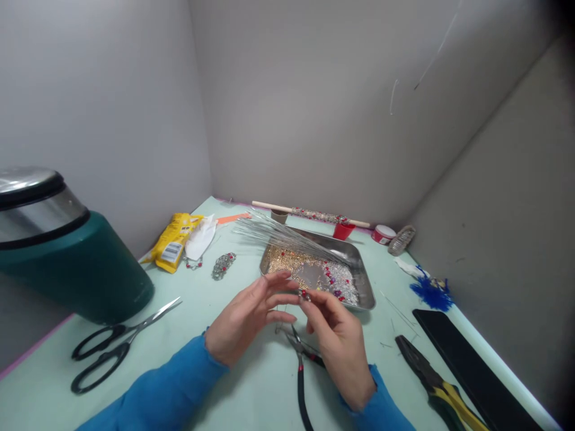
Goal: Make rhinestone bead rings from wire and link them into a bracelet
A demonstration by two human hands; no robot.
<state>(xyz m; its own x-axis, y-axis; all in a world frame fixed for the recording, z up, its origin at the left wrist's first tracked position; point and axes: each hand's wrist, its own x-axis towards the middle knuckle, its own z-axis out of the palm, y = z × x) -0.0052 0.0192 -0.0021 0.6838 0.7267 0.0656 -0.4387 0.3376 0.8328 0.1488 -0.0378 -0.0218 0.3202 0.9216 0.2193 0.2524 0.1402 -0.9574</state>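
Observation:
My right hand (pixel 336 335) pinches a small beaded wire piece (pixel 304 295) with red beads between thumb and fingertips, in front of the metal tray. Beside it, my left hand (pixel 251 311) is held up with its fingers spread and nothing gripped; its fingertips come close to the beaded piece. Below the hands, black-handled pliers (pixel 300 371) lie on the table with their jaws apart. Thin wire shows near the pliers' tips. The metal tray (pixel 369 287) holds gold, clear, red and purple beads, and a bundle of thin wires (pixel 287 236) lies across it.
Scissors (pixel 130 341) and a large green bottle (pixel 103 269) stand at left, near a yellow packet (pixel 173 245) and a beaded piece (pixel 223 265). Yellow-handled pliers (pixel 431 383), a black strip (pixel 471 365) and blue tassels (pixel 431 291) lie at right. A beaded rod (pixel 314 215) lies behind the tray.

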